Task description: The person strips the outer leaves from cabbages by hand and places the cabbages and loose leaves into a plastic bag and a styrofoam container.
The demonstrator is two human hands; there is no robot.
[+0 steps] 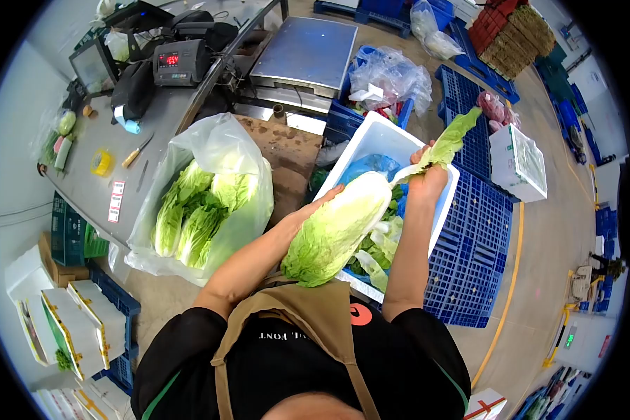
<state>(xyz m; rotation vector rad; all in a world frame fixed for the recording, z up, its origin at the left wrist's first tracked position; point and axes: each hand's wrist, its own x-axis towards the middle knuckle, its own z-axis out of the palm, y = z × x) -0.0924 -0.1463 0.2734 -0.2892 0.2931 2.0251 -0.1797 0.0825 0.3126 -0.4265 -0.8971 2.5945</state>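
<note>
A napa cabbage (343,227), pale at its base and green at its leafy end, lies tilted across my left forearm and hand. My left hand (323,199) supports it from the side, with most of the fingers hidden beneath it. By the cabbage's base, my right hand (428,179) is closed on a loose green cabbage leaf (458,137) that points up and away. Whether the leaf is still joined to the head I cannot tell. Below both hands stands a white foam box (437,234) with leaves (383,245) and blue plastic inside.
To the left, a clear plastic bag (248,241) holds several napa cabbages (189,217). A knife (137,150) and yellow tape (101,162) lie on the metal table (91,203). Ahead is a platform scale (304,52); blue pallets (472,245) lie at right.
</note>
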